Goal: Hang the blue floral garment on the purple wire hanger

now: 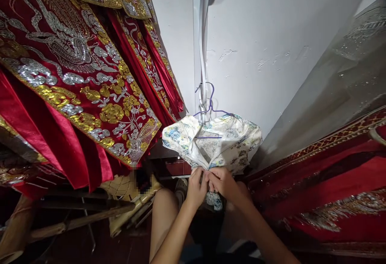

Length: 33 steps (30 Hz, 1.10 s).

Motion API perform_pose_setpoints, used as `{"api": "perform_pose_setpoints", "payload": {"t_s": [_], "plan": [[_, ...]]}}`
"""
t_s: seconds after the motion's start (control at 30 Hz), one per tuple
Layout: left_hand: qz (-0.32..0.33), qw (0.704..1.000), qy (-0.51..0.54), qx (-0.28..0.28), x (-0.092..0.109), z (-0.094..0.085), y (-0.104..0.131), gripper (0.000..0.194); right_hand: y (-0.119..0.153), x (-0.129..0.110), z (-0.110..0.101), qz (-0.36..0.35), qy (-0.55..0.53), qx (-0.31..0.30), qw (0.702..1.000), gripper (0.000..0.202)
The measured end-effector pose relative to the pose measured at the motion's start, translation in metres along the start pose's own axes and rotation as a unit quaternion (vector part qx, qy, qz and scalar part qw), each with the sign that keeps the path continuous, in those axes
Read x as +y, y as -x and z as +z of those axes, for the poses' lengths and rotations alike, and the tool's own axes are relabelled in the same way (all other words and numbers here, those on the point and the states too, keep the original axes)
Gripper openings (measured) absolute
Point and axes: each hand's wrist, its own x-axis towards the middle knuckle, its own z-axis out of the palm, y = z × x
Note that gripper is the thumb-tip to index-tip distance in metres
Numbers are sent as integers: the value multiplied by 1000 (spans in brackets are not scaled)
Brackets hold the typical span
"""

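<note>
A cream floral shirt (238, 147) with blue and yellow flowers hangs on a purple wire hanger (211, 105). Its neckline gapes, and the two front edges meet lower down at my hands. My left hand (196, 183) pinches one front edge near the middle. Right beside it, touching, my right hand (222, 181) pinches the other edge with bent fingers. Whatever small fastening may lie between the fingertips is hidden. Part of the shirt's lower end shows beneath my hands, above my lap.
A pale strap (202, 47) runs down the white wall (256, 23) behind the hanger. Red gowns with gold and silver embroidery (111, 111) hang at left. More red embroidered cloth (337, 183) is at right. Bamboo furniture (69, 224) stands low at left.
</note>
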Motion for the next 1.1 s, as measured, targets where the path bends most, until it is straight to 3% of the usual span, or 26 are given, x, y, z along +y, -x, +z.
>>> {"api": "perform_pose_setpoints", "payload": {"t_s": [0.13, 0.23, 0.43, 0.53, 0.6, 0.7, 0.83, 0.97, 1.1], "plan": [[8, 999, 43, -14, 20, -4, -15, 17, -14, -21, -13, 7, -6, -8, 1000, 27], [-2, 998, 55, -30, 21, -1, -12, 18, -22, -35, -20, 11, -66, 16, 998, 25], [-12, 1000, 1, -22, -12, 19, 12, 15, -55, -98, -43, -56, -170, 151, 972, 25], [-21, 999, -10, -35, -26, 15, 10, 17, -68, -125, -44, -90, -171, 154, 969, 28], [-23, 999, -18, -44, -26, 4, -2, 18, -69, -128, -40, -100, -160, 146, 971, 28], [-6, 1000, 7, -19, -8, -19, -30, 15, -63, -116, -34, -94, -129, 136, 978, 28], [94, 992, 28, 83, 41, -43, -76, 38, -49, -100, -31, -111, -79, 123, 983, 28], [197, 977, -57, 53, 81, -48, -114, 26, -42, -102, -31, -133, -44, 120, 983, 28], [251, 958, -116, 73, 99, -46, -127, 20, -48, -91, -31, -131, 0, 157, 979, 32]]}}
